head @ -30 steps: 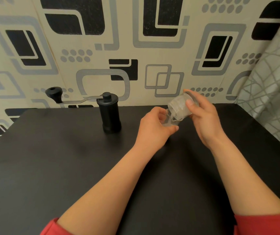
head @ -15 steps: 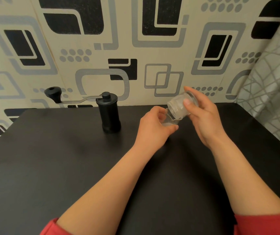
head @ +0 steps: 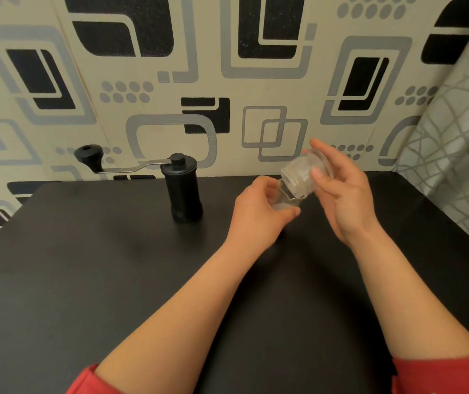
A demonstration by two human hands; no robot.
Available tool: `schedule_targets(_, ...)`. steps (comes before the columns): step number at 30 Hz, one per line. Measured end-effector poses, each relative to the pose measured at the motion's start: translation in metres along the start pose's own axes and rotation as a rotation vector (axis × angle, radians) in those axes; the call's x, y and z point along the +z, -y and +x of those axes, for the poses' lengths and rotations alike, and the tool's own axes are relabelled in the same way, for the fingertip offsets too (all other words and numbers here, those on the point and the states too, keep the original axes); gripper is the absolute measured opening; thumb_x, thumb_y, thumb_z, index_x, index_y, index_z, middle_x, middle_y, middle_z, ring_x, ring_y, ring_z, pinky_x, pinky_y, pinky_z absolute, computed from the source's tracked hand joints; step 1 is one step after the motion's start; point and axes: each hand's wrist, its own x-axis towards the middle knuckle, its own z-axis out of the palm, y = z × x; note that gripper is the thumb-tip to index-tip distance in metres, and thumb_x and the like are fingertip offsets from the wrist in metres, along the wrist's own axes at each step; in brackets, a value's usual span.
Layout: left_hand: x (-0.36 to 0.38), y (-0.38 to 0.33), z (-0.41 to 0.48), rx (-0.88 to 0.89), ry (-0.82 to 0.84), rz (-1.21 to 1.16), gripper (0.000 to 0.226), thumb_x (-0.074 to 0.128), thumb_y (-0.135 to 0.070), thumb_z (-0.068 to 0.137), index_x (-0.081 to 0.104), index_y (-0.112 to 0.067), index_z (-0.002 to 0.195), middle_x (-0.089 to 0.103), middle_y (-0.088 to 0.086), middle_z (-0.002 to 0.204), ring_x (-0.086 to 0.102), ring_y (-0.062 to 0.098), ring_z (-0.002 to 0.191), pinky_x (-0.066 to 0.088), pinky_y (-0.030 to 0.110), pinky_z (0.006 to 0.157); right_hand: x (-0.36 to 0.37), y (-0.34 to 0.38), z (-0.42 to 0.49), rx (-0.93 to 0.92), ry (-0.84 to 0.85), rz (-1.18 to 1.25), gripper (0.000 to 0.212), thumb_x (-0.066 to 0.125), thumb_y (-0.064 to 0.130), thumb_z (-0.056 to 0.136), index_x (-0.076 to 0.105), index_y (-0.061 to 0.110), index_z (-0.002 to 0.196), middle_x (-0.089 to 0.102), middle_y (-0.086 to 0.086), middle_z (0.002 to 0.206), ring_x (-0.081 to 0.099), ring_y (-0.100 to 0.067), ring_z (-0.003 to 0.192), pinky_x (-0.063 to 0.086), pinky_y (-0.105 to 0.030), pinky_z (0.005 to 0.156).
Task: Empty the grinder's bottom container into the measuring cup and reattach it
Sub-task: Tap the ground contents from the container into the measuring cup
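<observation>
Table [head: 85, 280], measuring cup [head: 285, 204] half-hidden

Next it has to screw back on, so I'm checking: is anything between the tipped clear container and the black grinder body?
Only the left hand, holding the measuring cup, lies between the container in the right hand and the grinder; the table beyond is bare.
</observation>
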Motion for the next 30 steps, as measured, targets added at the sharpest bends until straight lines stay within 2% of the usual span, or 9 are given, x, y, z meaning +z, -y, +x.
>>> schedule_targets(6, 0.0004, 0.0, -0.0002, -0.002, -0.001, -0.01, 0.046, 0.083, -0.028, 0.072, 0.054, -0.032, 0.108, 0.059, -0.014, 0.102, 0.057, 0.002, 0.092, 0.043, 0.014, 0.075, -0.0008, 0.0006, 0.0001, -0.032, 0.008, 0.007, 0.045, 0.052, 0.0, 0.098, 0.052, 0.024, 0.136, 0.057, -0.001, 0.136, 0.053, -0.017, 0.132, 0.05, -0.032, 0.104)
schedule_targets(11, 0.0006, 0.0, -0.0004, 0.0, -0.004, -0.006, 0.047, 0.084, -0.028, 0.072, 0.056, -0.029, 0.111, 0.061, -0.011, 0.103, 0.058, 0.003, 0.094, 0.044, 0.016, 0.077, -0.0005, -0.0006, 0.0011, -0.051, 0.004, -0.031, 0.044, 0.055, 0.001, 0.097, 0.055, 0.027, 0.132, 0.06, 0.004, 0.132, 0.055, -0.012, 0.129, 0.049, -0.031, 0.103)
schedule_targets(15, 0.0004, -0.0003, -0.0008, -0.001, 0.001, 0.003, 0.047, 0.083, -0.029, 0.073, 0.055, -0.031, 0.11, 0.061, -0.012, 0.103, 0.057, 0.003, 0.093, 0.043, 0.015, 0.077, -0.0013, -0.0017, 0.0014, -0.06, -0.021, -0.087, 0.04, 0.061, 0.008, 0.095, 0.06, 0.035, 0.124, 0.062, 0.005, 0.13, 0.056, -0.015, 0.128, 0.049, -0.036, 0.105)
schedule_targets(21, 0.0007, -0.0008, -0.0017, -0.002, 0.004, -0.007, 0.046, 0.083, -0.028, 0.073, 0.053, -0.032, 0.108, 0.062, -0.01, 0.104, 0.058, 0.004, 0.094, 0.043, 0.014, 0.076, -0.0014, -0.0021, 0.0026, -0.054, -0.051, -0.179, 0.036, 0.067, 0.02, 0.093, 0.062, 0.034, 0.126, 0.063, 0.009, 0.127, 0.058, -0.01, 0.123, 0.052, -0.024, 0.093)
schedule_targets(25, 0.0004, -0.0008, -0.0017, -0.008, 0.003, 0.001, 0.047, 0.083, -0.03, 0.073, 0.052, -0.033, 0.108, 0.061, -0.011, 0.104, 0.059, 0.004, 0.094, 0.043, 0.014, 0.075, -0.0024, -0.0032, 0.0038, -0.032, -0.031, -0.202, 0.037, 0.063, 0.023, 0.096, 0.059, 0.03, 0.133, 0.06, 0.003, 0.134, 0.054, -0.014, 0.128, 0.049, -0.034, 0.104)
schedule_targets(30, -0.0003, -0.0008, -0.0017, -0.021, 0.0, -0.013, 0.046, 0.083, -0.03, 0.073, 0.052, -0.034, 0.107, 0.061, -0.013, 0.103, 0.058, 0.003, 0.093, 0.04, 0.012, 0.072, -0.0048, -0.0017, 0.0041, -0.003, 0.018, -0.123, 0.039, 0.053, 0.007, 0.098, 0.056, 0.027, 0.131, 0.056, -0.008, 0.141, 0.05, -0.022, 0.133, 0.042, -0.047, 0.113)
